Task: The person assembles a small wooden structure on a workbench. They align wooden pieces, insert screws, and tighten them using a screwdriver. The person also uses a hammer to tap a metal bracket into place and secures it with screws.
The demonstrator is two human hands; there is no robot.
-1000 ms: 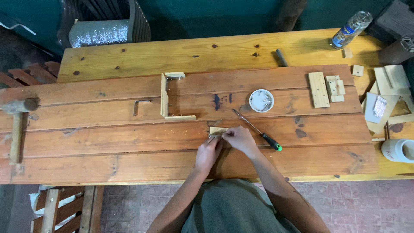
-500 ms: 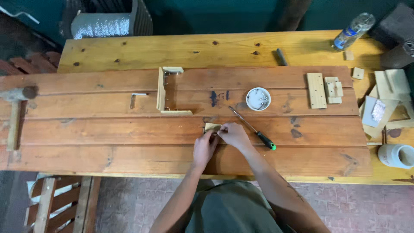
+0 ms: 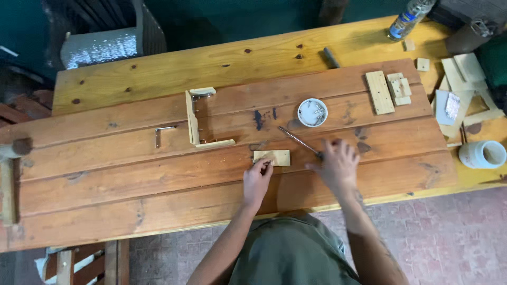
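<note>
A small pale wood block [image 3: 272, 157] lies flat on the reddish plank tabletop [image 3: 132, 174]. My left hand [image 3: 257, 180] rests just below it, fingertips pinching its left end. My right hand [image 3: 335, 164] is to the right, fingers spread over the handle end of a screwdriver [image 3: 297, 140], whose thin metal shaft runs up and left toward a white round dish of screws [image 3: 312, 112]. The handle is hidden under the hand. A U-shaped frame of pale wood strips [image 3: 199, 119] stands further left, with a metal angle bracket [image 3: 162, 135] beside it.
Several flat wood pieces [image 3: 388, 91] lie at the upper right, more offcuts [image 3: 465, 84] and a white cup [image 3: 481, 154] at the right edge. A plastic bottle [image 3: 410, 19] stands at the back. A mallet [image 3: 9, 169] lies far left.
My right hand has left the small block and moved right onto the screwdriver. My left hand stays at the block's left end. The camera has shifted slightly.
</note>
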